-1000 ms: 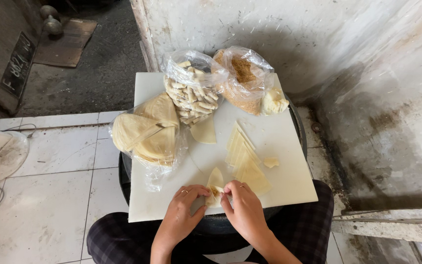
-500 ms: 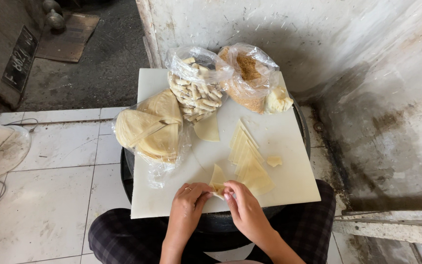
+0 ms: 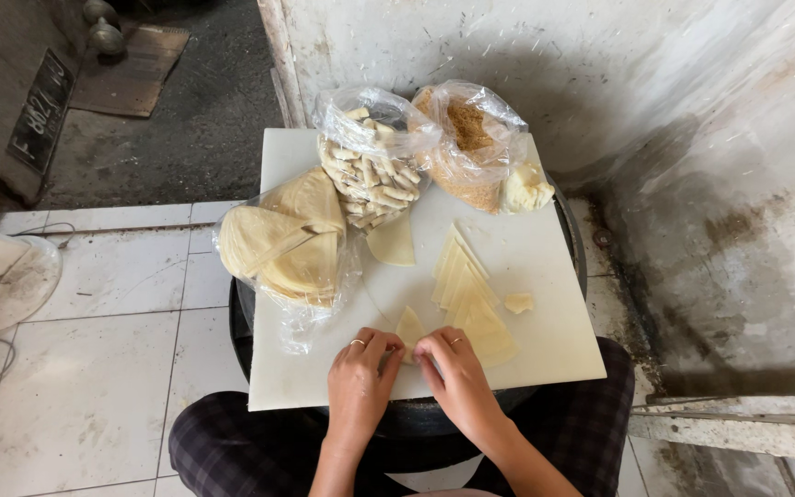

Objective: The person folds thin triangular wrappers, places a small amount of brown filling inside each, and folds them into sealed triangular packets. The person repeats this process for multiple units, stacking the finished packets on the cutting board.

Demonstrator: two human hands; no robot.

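White board point(image 3: 545, 340) bearing bags point(image 3: 374, 166) and dough wedges point(image 3: 466, 290)

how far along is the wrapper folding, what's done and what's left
Done: a clear bag of finished rolled pieces sits at the board's far edge. In hand: the left hand and right hand pinch one wrapper piece. Left: a fanned stack of cut wrappers, a bag of round wrappers and a bag of filling.

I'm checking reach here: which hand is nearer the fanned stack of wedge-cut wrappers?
Right. The right hand lies beside the stack, just left of its lower end; the left hand is farther left.
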